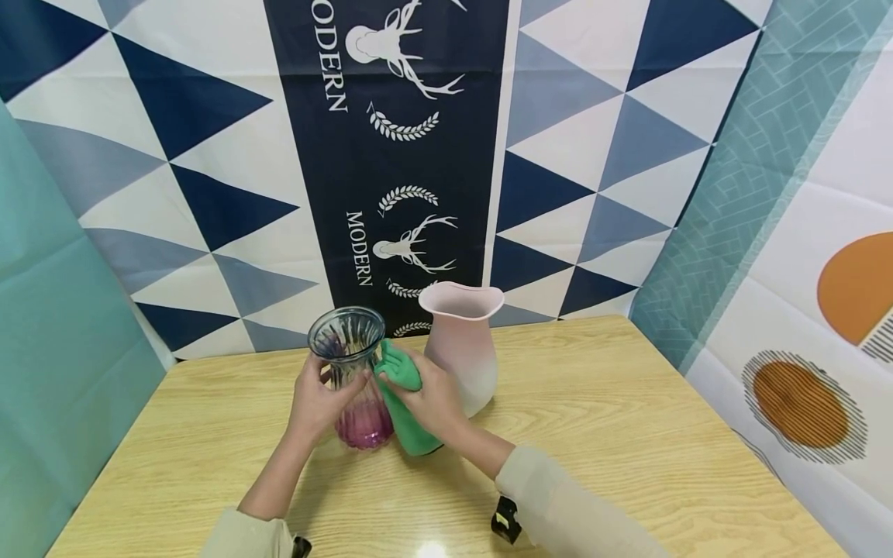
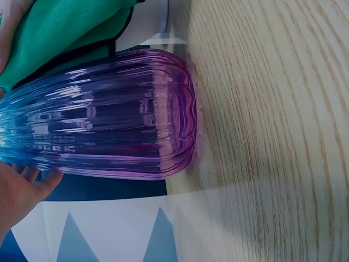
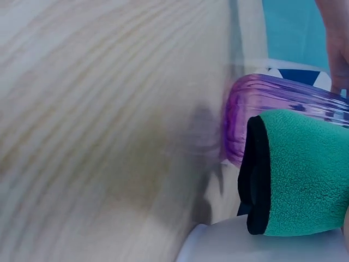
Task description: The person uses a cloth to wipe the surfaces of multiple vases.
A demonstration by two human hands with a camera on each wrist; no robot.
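A ribbed glass vase [image 1: 366, 422], blue-grey at its flared rim and purple-pink at its base, stands on the table. My left hand [image 1: 315, 401] grips it from the left below the rim, thumb across the near side. In my right hand [image 1: 438, 399] is a bunched green cloth [image 1: 413, 425], held against or close to the vase's right side. The left wrist view shows the vase's pink base [image 2: 177, 117] by the tabletop. Seen from the right wrist, the black-edged cloth [image 3: 305, 174] hangs down and hides part of the glass vase [image 3: 262, 103].
Just behind my right hand stands a pink-to-white vase [image 1: 463, 349] with a wavy rim. The light wood table [image 1: 593, 442] meets a patterned backdrop [image 1: 230, 194] at its far edge. Teal sheeting [image 1: 56, 325] borders the left side.
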